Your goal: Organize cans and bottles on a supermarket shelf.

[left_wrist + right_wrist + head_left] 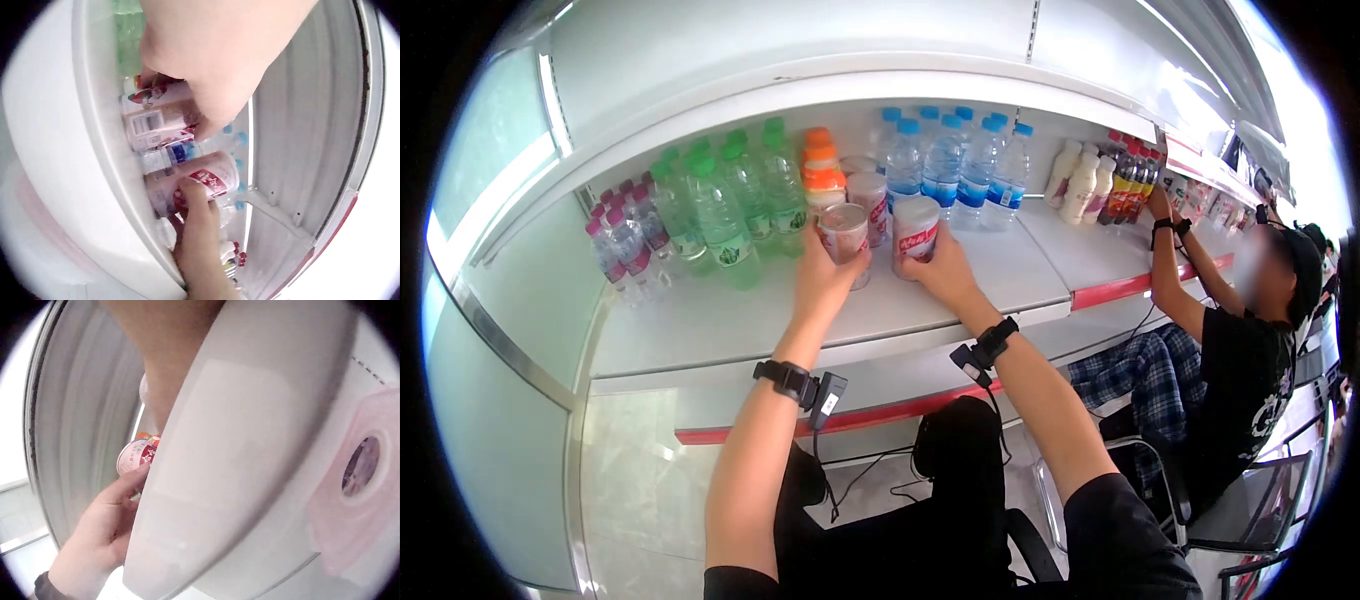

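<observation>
My left hand (828,276) grips a clear-topped pink and white can (844,228) around its side, upright at the shelf. Beside it my right hand (946,270) holds a second upright can (916,228) with a red label, thumb in front. A third can (868,196) stands behind and between them. In the left wrist view, the left hand (200,56) covers part of its can (147,125), and the right hand (203,244) holds the other can (212,178). The right wrist view shows the left hand (100,534) at a can (132,456); the shelf edge hides much.
Green-capped bottles (725,235) and small purple-capped bottles (630,245) stand left. Orange-capped bottles (822,165) are behind the cans, blue-capped bottles (975,180) to their right. An upper shelf edge (800,95) overhangs. Another person (1240,370) sits at far right, reaching toward the shelf.
</observation>
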`<move>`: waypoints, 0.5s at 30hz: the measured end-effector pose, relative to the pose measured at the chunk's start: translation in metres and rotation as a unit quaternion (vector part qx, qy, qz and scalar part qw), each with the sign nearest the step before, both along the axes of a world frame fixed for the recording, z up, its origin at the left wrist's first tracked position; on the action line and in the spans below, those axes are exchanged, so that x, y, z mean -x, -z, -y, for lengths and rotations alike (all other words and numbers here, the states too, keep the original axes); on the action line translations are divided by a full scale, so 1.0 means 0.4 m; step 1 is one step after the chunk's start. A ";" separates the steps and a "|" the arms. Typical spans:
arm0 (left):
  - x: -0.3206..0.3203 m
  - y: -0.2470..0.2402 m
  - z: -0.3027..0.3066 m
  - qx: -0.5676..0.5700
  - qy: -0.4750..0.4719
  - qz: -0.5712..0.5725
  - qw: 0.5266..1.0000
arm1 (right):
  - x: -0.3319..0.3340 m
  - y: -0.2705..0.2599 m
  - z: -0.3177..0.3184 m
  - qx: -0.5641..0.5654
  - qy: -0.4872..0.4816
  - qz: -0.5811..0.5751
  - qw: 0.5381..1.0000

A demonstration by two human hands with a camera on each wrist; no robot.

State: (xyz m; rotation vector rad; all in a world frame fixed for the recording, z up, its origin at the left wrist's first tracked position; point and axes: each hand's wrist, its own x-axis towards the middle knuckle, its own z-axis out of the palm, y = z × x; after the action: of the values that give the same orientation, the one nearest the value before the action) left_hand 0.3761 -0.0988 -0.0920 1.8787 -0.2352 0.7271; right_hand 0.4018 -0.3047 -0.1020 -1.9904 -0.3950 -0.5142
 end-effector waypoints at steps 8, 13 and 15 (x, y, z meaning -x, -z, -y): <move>0.039 0.042 -0.016 -0.046 0.086 -0.008 0.995 | -0.041 0.054 0.013 0.027 0.235 0.086 0.968; 0.008 0.100 -0.013 -0.232 -0.039 0.122 0.964 | -0.023 0.047 0.020 -0.068 -0.154 -0.022 0.986; 0.017 0.091 -0.014 -0.254 0.008 0.129 0.959 | -0.043 0.064 0.035 -0.023 -0.188 -0.033 0.981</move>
State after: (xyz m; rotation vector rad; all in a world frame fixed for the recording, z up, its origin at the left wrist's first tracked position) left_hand 0.3692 -0.0931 -0.1283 2.2535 -0.6552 0.9685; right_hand 0.4189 -0.3189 -0.1275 -1.8258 -0.6927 -0.2151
